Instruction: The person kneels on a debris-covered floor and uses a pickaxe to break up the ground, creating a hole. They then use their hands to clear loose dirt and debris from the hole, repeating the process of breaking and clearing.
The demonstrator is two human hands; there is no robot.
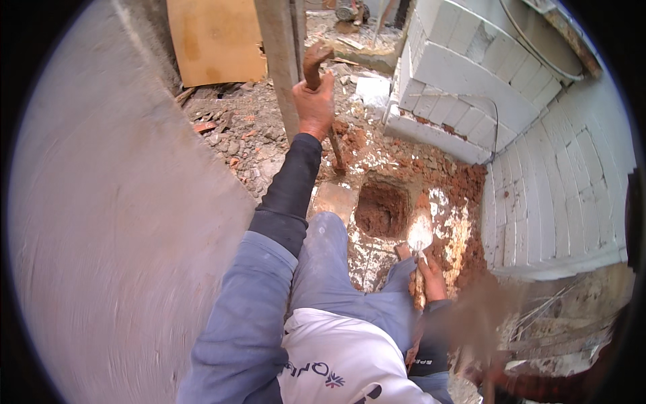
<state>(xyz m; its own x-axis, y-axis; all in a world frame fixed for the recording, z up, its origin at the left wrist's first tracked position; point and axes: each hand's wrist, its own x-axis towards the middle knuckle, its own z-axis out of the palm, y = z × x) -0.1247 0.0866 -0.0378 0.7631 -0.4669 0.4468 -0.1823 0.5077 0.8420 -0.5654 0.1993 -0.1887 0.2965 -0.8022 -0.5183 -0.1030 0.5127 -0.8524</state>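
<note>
My left hand [315, 108], arm stretched forward, is closed around a brown tool with a thick curved top end [315, 62]. Its thin shaft [335, 145] runs down to the dirt-strewn floor beside a square hole [381, 210]; the exact kind of tool is unclear. Low on the right, my right hand [434, 277] grips the dirty handle of a trowel [420, 232]. The trowel's bright blade points away from me, just right of the hole. Loose reddish soil lies inside the hole and around its edge. My bent knee is close to the hole's near left side.
A smooth grey wall [114, 222] takes up the left side. White-painted brickwork [531, 209] rises on the right. Ahead stand a concrete post [277, 54] and a tan board [217, 40], with rubble [235, 131] around them. Something blurred and brown [484, 313] is at lower right.
</note>
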